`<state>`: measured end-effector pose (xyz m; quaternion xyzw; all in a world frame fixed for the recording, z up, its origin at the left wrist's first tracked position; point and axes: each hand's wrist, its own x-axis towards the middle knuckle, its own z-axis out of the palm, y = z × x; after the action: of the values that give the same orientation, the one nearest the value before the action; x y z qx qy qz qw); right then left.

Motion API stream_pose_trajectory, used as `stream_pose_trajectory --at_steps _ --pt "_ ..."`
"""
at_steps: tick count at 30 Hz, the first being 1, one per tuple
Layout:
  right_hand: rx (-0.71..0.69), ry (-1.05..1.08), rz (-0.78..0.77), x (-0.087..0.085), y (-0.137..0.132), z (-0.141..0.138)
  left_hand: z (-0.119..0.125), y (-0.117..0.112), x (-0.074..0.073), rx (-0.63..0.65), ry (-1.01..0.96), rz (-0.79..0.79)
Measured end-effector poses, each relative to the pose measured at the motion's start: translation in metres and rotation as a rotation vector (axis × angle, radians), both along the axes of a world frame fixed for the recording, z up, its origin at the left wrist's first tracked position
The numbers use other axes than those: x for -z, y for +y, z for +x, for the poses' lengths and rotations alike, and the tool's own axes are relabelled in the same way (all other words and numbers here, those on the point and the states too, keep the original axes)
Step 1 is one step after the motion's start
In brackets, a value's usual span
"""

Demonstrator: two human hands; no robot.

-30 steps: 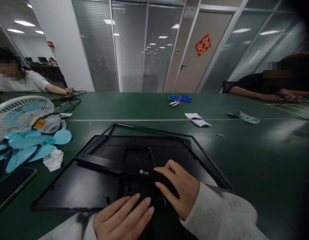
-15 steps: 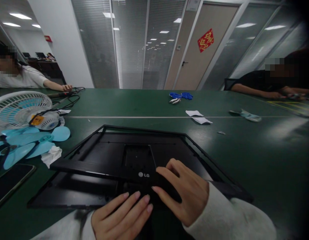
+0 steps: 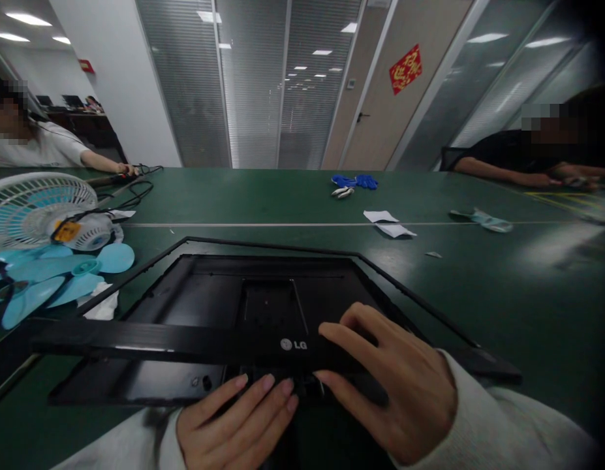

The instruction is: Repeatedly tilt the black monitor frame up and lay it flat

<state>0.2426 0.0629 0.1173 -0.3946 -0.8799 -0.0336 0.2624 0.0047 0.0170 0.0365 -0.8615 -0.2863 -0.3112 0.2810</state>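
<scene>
A black monitor bezel (image 3: 150, 341) with an LG logo is raised and tilted over a black monitor back cover (image 3: 214, 297) on the table. My right hand (image 3: 404, 385) grips the bezel's near bar just right of the logo, index finger above and thumb below. My left hand (image 3: 233, 427) lies with fingers stretched out at the back cover's near edge, left of my right thumb. A square recess (image 3: 267, 307) shows in the middle of the cover. The bezel's near bar hides part of the cover beneath it.
At left are a white fan (image 3: 42, 202), light-blue fan blades (image 3: 62, 281) and crumpled tissue (image 3: 101, 303). Farther back lie blue gloves (image 3: 363, 182), white papers (image 3: 393, 230) and a pale-green strip (image 3: 491, 220). People sit at both far sides; one hand (image 3: 126, 170) is near black cables.
The bezel has shifted nearer to me and apart from the back cover's far edge, its left end now over the phone. My right hand moved right and slightly down with it; my left hand stayed.
</scene>
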Motion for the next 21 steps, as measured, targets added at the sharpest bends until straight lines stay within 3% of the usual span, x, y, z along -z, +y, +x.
stream_pose_trajectory --at_steps 21 --pt "-0.048 -0.043 -0.071 -0.0006 -0.0066 -0.0062 -0.0002 0.0026 -0.0068 0.012 -0.026 0.046"
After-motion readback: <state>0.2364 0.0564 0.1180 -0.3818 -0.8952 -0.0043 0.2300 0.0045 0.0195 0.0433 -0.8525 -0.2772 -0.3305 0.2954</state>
